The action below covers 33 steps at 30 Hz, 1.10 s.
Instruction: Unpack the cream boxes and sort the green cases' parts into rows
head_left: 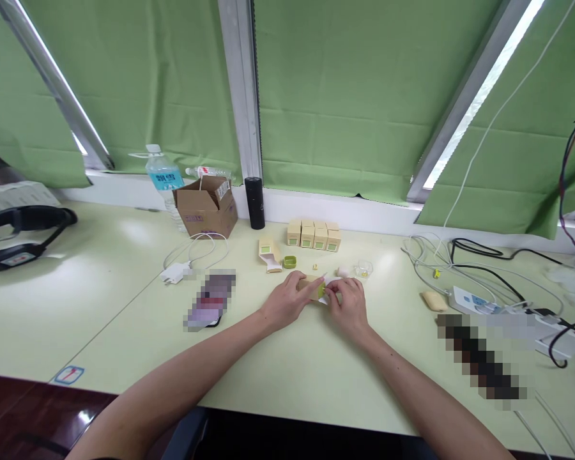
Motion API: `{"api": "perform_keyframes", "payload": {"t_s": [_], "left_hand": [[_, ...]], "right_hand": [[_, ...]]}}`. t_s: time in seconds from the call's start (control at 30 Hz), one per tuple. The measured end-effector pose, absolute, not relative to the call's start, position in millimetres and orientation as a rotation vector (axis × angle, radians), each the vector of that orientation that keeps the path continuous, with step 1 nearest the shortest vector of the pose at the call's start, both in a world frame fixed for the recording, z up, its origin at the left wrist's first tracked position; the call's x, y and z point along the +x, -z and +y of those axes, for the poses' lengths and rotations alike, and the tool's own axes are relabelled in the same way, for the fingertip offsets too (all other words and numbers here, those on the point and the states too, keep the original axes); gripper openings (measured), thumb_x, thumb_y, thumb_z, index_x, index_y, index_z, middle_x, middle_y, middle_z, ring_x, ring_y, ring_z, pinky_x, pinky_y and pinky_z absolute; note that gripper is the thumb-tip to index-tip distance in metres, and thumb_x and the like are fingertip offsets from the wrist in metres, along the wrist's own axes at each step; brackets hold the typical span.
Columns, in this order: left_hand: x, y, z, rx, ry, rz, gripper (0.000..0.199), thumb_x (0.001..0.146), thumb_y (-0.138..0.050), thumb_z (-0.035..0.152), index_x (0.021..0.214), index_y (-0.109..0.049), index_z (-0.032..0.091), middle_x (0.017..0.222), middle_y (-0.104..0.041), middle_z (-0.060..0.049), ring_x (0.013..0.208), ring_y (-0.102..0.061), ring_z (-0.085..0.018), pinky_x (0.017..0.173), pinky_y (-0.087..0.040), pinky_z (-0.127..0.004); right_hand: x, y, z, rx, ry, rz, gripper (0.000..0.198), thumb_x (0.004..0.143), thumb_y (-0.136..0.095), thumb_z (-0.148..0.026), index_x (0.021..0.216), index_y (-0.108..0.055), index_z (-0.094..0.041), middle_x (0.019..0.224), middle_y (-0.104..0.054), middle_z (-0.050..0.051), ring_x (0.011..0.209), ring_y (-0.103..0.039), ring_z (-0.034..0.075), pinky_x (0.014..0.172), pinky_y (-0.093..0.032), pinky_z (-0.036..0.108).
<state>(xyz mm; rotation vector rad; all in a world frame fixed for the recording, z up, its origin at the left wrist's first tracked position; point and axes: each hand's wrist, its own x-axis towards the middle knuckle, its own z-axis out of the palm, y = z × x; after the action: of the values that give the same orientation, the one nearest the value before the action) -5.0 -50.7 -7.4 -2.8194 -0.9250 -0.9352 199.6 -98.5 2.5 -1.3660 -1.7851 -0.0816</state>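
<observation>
My left hand (287, 300) is closed around a small tan cardboard box (307, 287) lying on its side above the table. At the box's open end, a green piece (321, 290) shows beside the white flaps. My right hand (349, 306) pinches at that green piece with thumb and fingertips; the exact contact is partly hidden. Just beyond the hands are a green square container (290, 262), a tiny yellow piece (315, 267), a pale round object (342, 272) and a clear cup (363, 269). An opened small box (269, 257) stands to their left.
Several closed small boxes (320, 236) form a row behind. Farther back are a black tumbler (255, 203), a brown carton (208, 211) and a large water bottle (163, 172). A phone (211, 299) and white charger (176, 273) lie left; cables and a power strip (474, 300) lie right.
</observation>
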Motion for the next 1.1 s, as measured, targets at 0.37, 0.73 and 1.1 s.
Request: {"api": "perform_keyframes", "payload": {"t_s": [0.37,0.73,1.1], "left_hand": [[-11.6,8.3,-42.7,-2.769,1.048,-1.129,0.068,0.096,-0.055,0.020,0.157,-0.030,0.035,0.123,-0.046,-0.013,0.109,-0.058,-0.028,0.086,-0.059,-0.046],[-14.5,2.5,-39.2,-2.685,1.310,-1.307,0.066,0.094,-0.053,0.016,0.155,-0.032,0.026,0.130,-0.046,-0.015,0.125,-0.049,-0.031,0.100,-0.053,-0.049],[-9.9,3.9,-29.5,-2.884,2.560,-1.582,0.059,0.099,-0.052,0.053,0.149,-0.034,0.027,0.123,-0.064,-0.009,0.109,-0.063,-0.020,0.091,-0.054,-0.036]], "right_hand": [[207.3,0.2,-94.2,-1.373,-0.264,-1.460,0.027,0.103,-0.037,-0.047,0.097,-0.051,-0.024,0.100,-0.069,0.008,0.080,-0.062,0.021,0.068,-0.049,0.034],[212.7,-3.2,-95.8,-1.557,-0.147,-1.630,0.022,0.101,-0.036,-0.038,0.096,-0.053,-0.025,0.083,-0.070,0.001,0.066,-0.062,0.020,0.062,-0.041,0.031],[209.1,-7.5,-98.5,-1.483,0.091,-1.804,0.022,0.101,-0.041,-0.031,0.107,-0.060,-0.024,0.095,-0.072,0.007,0.086,-0.065,0.025,0.071,-0.047,0.037]]}}
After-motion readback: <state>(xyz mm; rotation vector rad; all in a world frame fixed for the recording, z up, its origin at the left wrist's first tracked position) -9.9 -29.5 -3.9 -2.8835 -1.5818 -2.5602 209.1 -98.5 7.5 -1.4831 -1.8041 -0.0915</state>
